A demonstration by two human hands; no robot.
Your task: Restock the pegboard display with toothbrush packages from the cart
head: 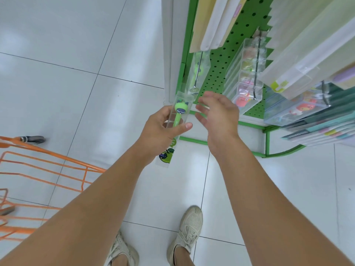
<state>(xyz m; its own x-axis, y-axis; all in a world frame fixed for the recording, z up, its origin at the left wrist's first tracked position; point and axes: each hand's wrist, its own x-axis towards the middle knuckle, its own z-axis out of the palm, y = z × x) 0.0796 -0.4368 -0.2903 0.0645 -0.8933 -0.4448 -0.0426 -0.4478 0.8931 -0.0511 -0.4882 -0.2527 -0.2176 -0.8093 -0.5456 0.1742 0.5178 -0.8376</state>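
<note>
My left hand (163, 129) grips a clear toothbrush package (179, 110) with a green cartoon-headed brush inside, held just in front of the green pegboard (217, 73). My right hand (217, 110) hovers beside the package's top end with fingers spread, holding nothing. A metal peg (197, 73) above the package carries another green toothbrush package (196, 77). The orange wire cart (44, 169) stands at the lower left; its contents are out of view.
More clear packages with pink and red figures (245, 87) hang on a second peg to the right. Flat boxed goods (317, 127) are stacked at the far right. The display's green base frame (269, 143) sits on the white tile floor, near my two shoes.
</note>
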